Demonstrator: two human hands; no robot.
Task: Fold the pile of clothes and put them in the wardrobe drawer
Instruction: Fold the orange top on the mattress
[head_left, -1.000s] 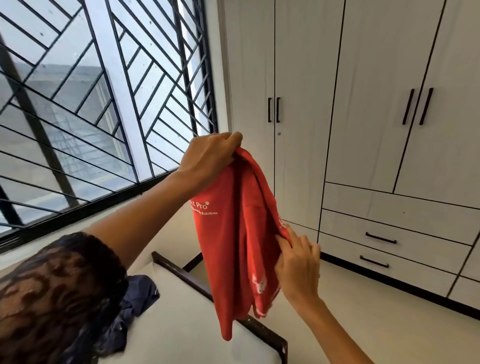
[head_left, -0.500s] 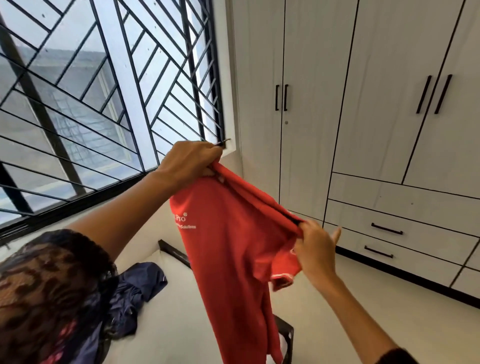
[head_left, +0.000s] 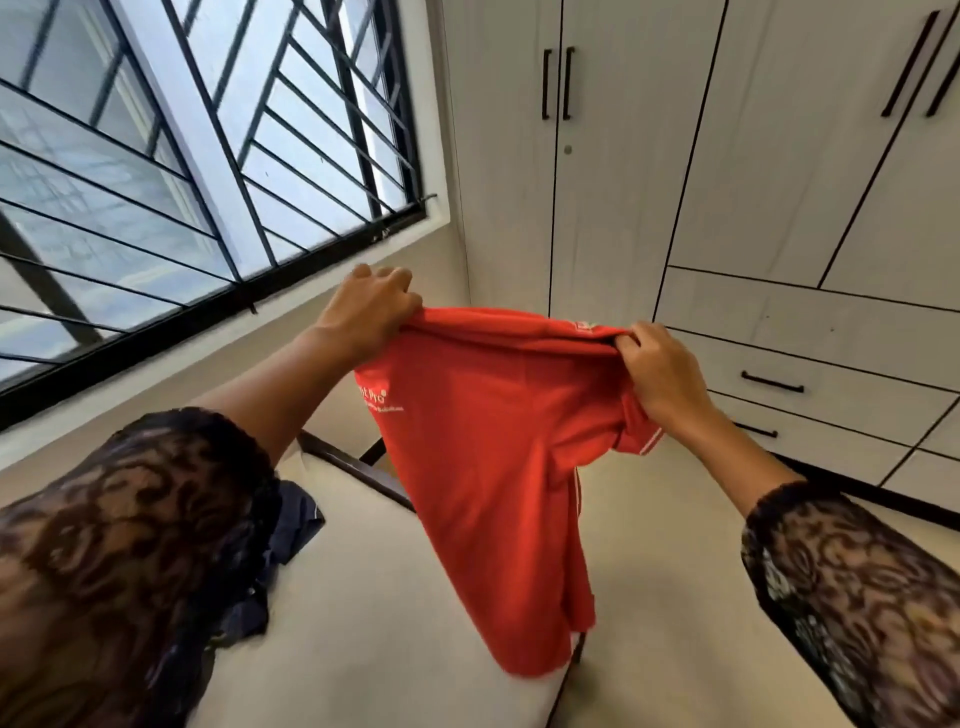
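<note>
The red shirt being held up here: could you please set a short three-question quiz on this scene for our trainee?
1. True or false: the left hand and the right hand both grip the red shirt along its top edge.
2. Where does the dark clothing lie? A: on the mattress. B: on the windowsill. C: on the floor.
3. Fill in: the wardrobe drawers in view are all ____.

Key: 1 true; 2 A; 3 closed.
</note>
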